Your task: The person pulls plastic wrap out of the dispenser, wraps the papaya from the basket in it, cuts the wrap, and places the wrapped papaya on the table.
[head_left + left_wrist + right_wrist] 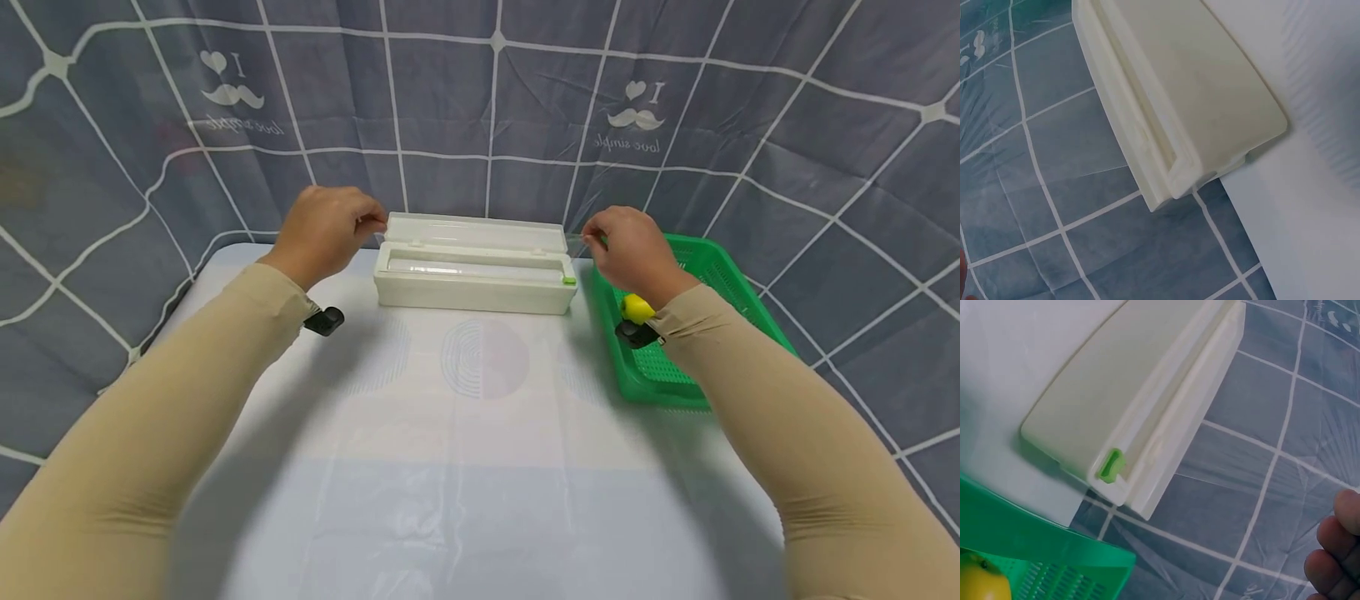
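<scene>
A white cling film dispenser stands at the table's back edge with its lid tipped up. A green slider sits at its right end. Clear cling film, wrinkled in the right wrist view, spans behind the box toward both hands. My left hand pinches the film's left corner beside the lid, fingers curled. At the other side my right hand pinches the right corner above the green basket. Only a sliver of the left fingers shows in the left wrist view.
A yellow fruit or vegetable lies in the green basket at the right. Behind the table hangs a grey curtain with white grid lines, close to both hands. A pale patterned cloth covers the table.
</scene>
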`<control>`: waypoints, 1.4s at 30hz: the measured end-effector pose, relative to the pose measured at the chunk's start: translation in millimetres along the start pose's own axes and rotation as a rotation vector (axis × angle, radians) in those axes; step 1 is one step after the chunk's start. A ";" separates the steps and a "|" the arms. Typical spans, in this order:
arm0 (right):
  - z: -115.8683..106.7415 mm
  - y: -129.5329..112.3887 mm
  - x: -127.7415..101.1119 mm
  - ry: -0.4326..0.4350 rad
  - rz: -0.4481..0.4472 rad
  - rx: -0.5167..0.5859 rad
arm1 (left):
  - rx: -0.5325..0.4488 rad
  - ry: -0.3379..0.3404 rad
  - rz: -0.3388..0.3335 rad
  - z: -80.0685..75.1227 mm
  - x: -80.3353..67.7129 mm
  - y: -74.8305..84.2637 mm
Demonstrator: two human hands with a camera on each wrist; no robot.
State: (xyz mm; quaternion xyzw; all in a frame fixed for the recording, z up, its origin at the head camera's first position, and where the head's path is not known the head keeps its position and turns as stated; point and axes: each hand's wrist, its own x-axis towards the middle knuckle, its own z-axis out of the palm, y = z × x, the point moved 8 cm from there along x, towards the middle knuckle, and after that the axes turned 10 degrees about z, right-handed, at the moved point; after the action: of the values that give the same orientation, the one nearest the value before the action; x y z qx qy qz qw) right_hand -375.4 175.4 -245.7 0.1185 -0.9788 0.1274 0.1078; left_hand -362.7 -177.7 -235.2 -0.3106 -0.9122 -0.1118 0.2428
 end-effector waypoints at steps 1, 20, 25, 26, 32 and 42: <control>-1.1 -0.3 -0.7 0.003 0.001 0.005 | 0.000 0.006 -0.003 -1.8 -0.5 0.8; -26.5 -9.9 -9.6 0.125 -0.009 0.108 | -0.018 0.115 -0.041 -26.2 -3.1 5.2; -33.7 -11.3 -11.1 0.175 0.000 0.150 | -0.032 0.144 -0.043 -33.1 -4.0 8.0; -35.2 -11.7 -11.3 0.188 -0.001 0.157 | -0.032 0.147 -0.047 -34.3 -4.2 8.7; -43.8 -12.4 -13.5 0.268 -0.012 0.202 | -0.041 0.167 -0.063 -41.5 -4.5 13.5; -55.8 -14.8 -15.9 0.376 -0.045 0.253 | -0.030 0.243 -0.018 -56.4 -1.3 18.4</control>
State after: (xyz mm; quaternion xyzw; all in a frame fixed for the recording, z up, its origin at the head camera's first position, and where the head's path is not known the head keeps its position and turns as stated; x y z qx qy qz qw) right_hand -346.4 180.1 -193.5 0.1269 -0.9150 0.2663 0.2753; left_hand -329.3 -184.0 -186.5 -0.2900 -0.8770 -0.1643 0.3461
